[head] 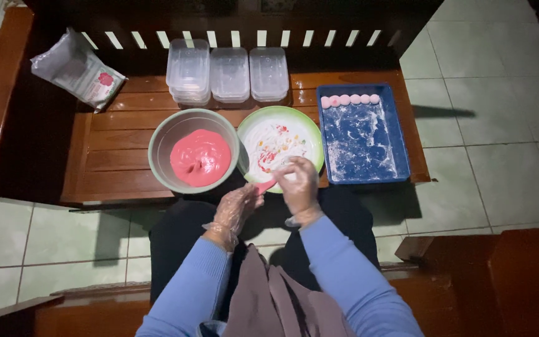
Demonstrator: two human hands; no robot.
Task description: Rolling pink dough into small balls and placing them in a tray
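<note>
Centre frame, a small pink spatula-like tool (266,185) sits between both gloved hands, just at the lower rim of the round green-edged plate dusted with white flour and pink smears (307,134). The left hand (238,207), in a clear plastic glove, comes up from lower centre with wrist bent, fingers curled around the tool's near end. The right hand (297,182), also gloved, hovers over the plate's lower edge, fingers bunched and closed together at the tool's far end; what they pinch I cannot tell. Both blue sleeves angle in from the bottom. Left of the plate, touching it, stands a grey-green round bowl of bright pink batter (200,158). To the right lies a blue rectangular tray floured white (400,131), a row of pale pink balls (349,100) along its top edge. Above, three stacks of clear plastic lidded boxes (229,73). Upper left, a white flour bag (77,68) on the wooden bench (116,156).
</note>
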